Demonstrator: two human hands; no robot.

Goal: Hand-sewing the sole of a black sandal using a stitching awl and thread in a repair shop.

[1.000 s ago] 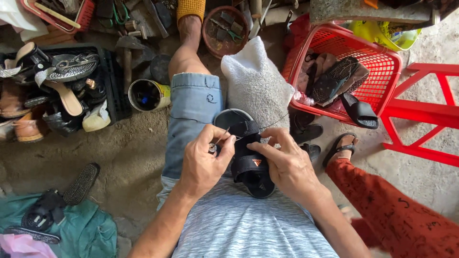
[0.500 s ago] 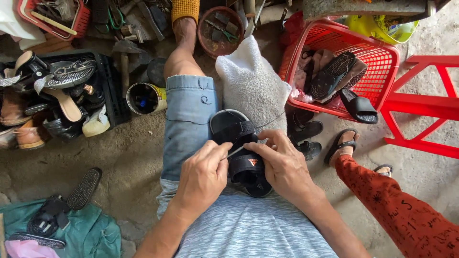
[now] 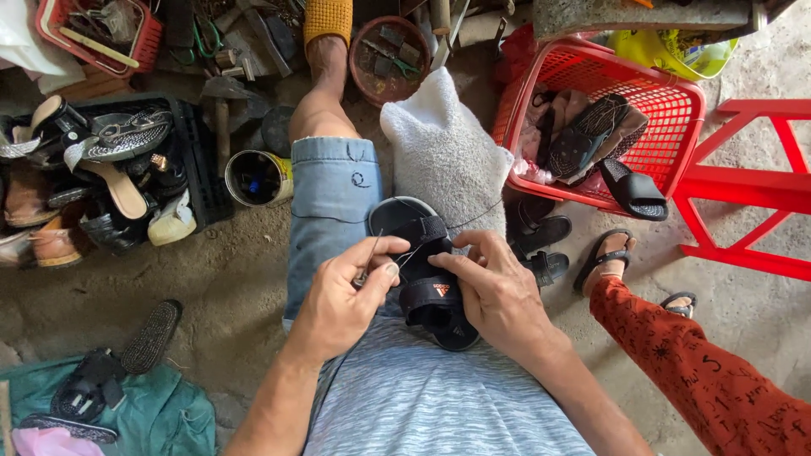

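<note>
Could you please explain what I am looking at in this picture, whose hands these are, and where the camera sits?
There is no machine here: the camera is worn on a person's head and looks down at their own lap and two bare hands. The person sits above a dusty concrete floor. A black sandal lies on their lap. The left hand pinches a thin metal needle with a thread at the sandal's strap, and the right hand steadies the sandal. Beyond the knees lies a grey towel. To the right stands a red basket with footwear in it, to the left a black crate piled with shoes, and beside it an open tin can. The red patterned leg at lower right belongs to another person.
</note>
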